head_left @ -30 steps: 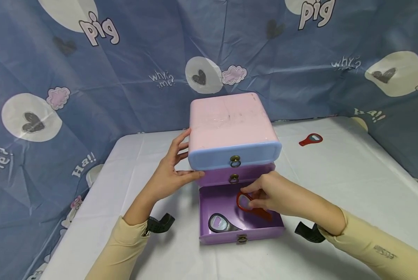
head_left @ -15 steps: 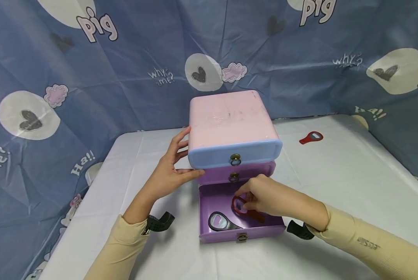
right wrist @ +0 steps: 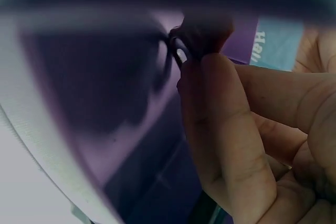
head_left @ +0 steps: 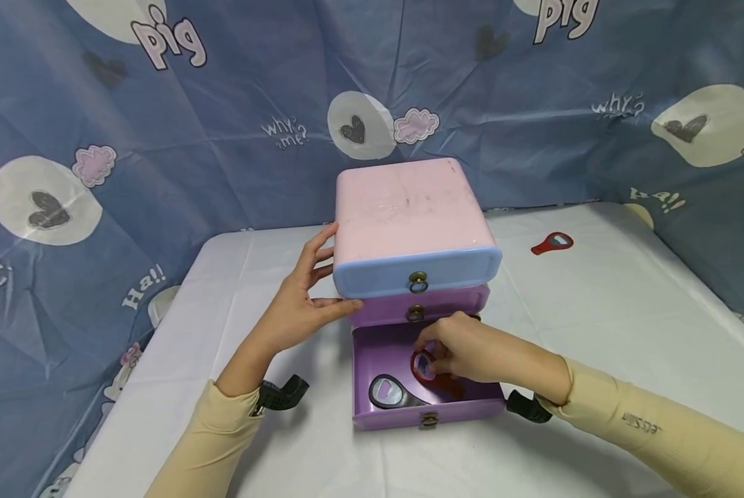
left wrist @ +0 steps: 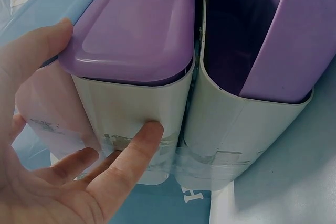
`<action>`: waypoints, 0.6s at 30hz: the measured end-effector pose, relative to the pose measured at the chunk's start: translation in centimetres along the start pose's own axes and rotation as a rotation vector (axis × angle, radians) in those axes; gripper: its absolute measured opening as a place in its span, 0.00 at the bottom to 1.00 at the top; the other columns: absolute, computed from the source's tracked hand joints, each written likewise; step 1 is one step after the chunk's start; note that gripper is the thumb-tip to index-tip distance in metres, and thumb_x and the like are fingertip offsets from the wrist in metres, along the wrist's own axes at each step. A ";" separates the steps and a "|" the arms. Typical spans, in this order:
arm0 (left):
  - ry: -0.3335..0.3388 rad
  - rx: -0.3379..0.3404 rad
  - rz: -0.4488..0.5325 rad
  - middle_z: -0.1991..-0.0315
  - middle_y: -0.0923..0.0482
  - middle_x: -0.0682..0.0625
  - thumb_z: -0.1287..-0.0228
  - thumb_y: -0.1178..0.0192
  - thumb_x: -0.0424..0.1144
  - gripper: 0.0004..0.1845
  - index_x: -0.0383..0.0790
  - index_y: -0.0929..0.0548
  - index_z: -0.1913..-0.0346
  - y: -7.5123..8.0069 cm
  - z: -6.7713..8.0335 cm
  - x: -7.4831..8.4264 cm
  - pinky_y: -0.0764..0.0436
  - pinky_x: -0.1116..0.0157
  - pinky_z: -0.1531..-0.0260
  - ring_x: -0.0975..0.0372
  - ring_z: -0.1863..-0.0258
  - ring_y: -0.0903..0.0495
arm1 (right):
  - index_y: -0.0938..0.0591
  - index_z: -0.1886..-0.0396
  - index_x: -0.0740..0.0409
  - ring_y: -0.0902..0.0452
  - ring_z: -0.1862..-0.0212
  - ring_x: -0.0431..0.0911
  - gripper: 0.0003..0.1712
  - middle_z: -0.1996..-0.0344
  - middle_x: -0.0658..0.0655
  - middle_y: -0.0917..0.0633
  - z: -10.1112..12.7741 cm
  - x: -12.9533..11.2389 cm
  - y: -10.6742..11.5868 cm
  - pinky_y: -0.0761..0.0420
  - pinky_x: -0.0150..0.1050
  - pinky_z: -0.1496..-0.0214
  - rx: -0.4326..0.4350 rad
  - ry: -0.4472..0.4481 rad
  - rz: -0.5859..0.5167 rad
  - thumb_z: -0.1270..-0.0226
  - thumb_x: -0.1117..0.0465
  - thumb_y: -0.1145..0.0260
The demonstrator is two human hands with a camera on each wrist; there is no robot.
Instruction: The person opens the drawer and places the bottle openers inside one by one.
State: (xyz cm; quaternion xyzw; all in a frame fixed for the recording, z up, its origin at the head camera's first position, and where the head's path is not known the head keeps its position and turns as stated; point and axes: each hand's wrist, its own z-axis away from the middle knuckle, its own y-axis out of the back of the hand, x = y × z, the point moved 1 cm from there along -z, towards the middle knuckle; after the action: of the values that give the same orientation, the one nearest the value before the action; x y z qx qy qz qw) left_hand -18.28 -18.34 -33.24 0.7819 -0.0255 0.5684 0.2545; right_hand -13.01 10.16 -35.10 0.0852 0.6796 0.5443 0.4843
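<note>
My left hand (head_left: 294,308) lies against the left side of a small drawer cabinet (head_left: 409,207) with a pink top. Its thumb touches the front by the blue and purple drawers, and the other fingers spread along the side, as the left wrist view shows. The bottom purple drawer (head_left: 391,419) is pulled out. Inside it, my right hand (head_left: 471,349) pinches a red bottle opener (head_left: 448,386) near its round head between thumb and fingers. A black bottle opener (head_left: 393,400) lies to the left in the same drawer. The right wrist view is dark and blurred around the fingertips.
Another red bottle opener (head_left: 541,247) lies on the white-covered table (head_left: 602,311), to the cabinet's right. The blue drawer (head_left: 372,275) and middle purple drawer (head_left: 381,315) are closed, each with a ring pull. A blue printed cloth (head_left: 235,124) hangs behind.
My right hand has moved left and slightly toward the back of the drawer, carrying the red bottle opener lower into it. My left hand keeps its place on the cabinet.
</note>
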 end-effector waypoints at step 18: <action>0.009 0.001 0.020 0.19 0.41 0.46 0.40 0.21 0.29 0.64 0.82 0.48 0.17 0.0 0.0 0.1 0.08 0.57 0.48 0.48 0.21 0.30 | 0.10 0.48 0.63 0.17 0.69 0.29 0.14 0.69 0.46 0.08 -0.4 0.2 -0.1 0.17 0.27 0.64 -0.073 -0.051 -0.021 0.32 0.65 0.22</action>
State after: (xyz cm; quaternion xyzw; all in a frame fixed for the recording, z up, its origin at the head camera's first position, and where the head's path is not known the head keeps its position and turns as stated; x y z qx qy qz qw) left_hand -18.26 -18.29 -33.10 0.7793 -0.0320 0.5744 0.2484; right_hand -13.37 9.93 -35.36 0.0743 0.6476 0.5613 0.5100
